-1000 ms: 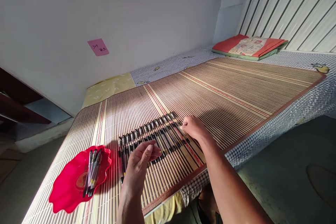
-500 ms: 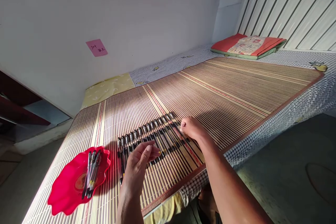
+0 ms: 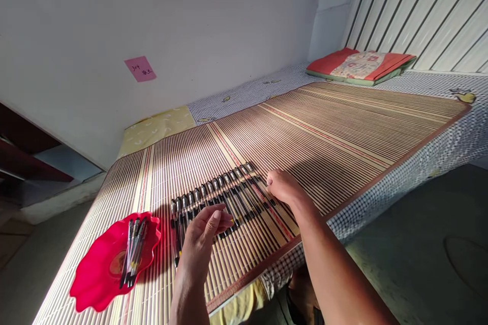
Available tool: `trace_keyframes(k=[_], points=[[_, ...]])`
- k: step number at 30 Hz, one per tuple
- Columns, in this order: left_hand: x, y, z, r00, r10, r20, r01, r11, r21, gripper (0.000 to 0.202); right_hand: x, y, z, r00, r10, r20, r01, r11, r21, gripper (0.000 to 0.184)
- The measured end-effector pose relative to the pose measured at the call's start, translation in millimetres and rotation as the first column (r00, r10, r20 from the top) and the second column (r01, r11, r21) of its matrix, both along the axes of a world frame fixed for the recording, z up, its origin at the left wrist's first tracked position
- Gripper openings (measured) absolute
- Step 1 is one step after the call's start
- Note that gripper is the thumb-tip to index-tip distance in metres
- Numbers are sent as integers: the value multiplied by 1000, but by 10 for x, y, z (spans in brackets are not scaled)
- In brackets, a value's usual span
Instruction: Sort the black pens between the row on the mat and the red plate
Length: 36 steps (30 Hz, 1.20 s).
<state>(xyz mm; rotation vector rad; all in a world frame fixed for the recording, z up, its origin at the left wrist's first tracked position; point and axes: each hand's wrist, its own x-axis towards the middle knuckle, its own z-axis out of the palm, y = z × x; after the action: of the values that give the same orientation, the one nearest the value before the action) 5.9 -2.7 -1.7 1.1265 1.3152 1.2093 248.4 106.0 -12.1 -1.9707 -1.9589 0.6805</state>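
Observation:
A row of several black-capped pens [image 3: 221, 198] lies side by side on a striped bamboo mat [image 3: 343, 132]. My right hand [image 3: 284, 187] rests at the right end of the row, fingers curled down onto the last pens; what they grip is hidden. My left hand [image 3: 204, 236] hovers over the near ends of the pens on the left, fingers loosely bent and apart, holding nothing. A red scalloped plate [image 3: 97, 277] with several more pens [image 3: 132, 251] sits left of my left hand.
The mat covers a bed with a checked sheet [image 3: 450, 147]. A folded red and floral pillow [image 3: 360, 65] lies at the far end. A white wall with a pink note [image 3: 140, 68] runs along the left. The mat's near edge [image 3: 247, 287] is by my forearms.
My right hand has shifted slightly right and toward me along the end of the pen row. My left hand has stayed where it was.

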Motion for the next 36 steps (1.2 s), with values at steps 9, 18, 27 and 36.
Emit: trace_keyframes(k=[9,18,27,36], points=[[1,4,-10,1000,0,10,0,1000,-1,48,-20,11,1,998,34,61,-31,999,-41,23],[7,3,-15,1000,-2,11,2,1000,-2,47,-44,5,46,999,31,33,-31,999,-8,10],[-7,1,-41,1000,-19,-2,19,1000,-8,48,-33,31,10,999,43,1,-43,999,-1,13],[-19,10,-76,1000,-29,-12,29,1000,-4,49,0,35,-24,1000,14,-7,-14,1000,-16,14]])
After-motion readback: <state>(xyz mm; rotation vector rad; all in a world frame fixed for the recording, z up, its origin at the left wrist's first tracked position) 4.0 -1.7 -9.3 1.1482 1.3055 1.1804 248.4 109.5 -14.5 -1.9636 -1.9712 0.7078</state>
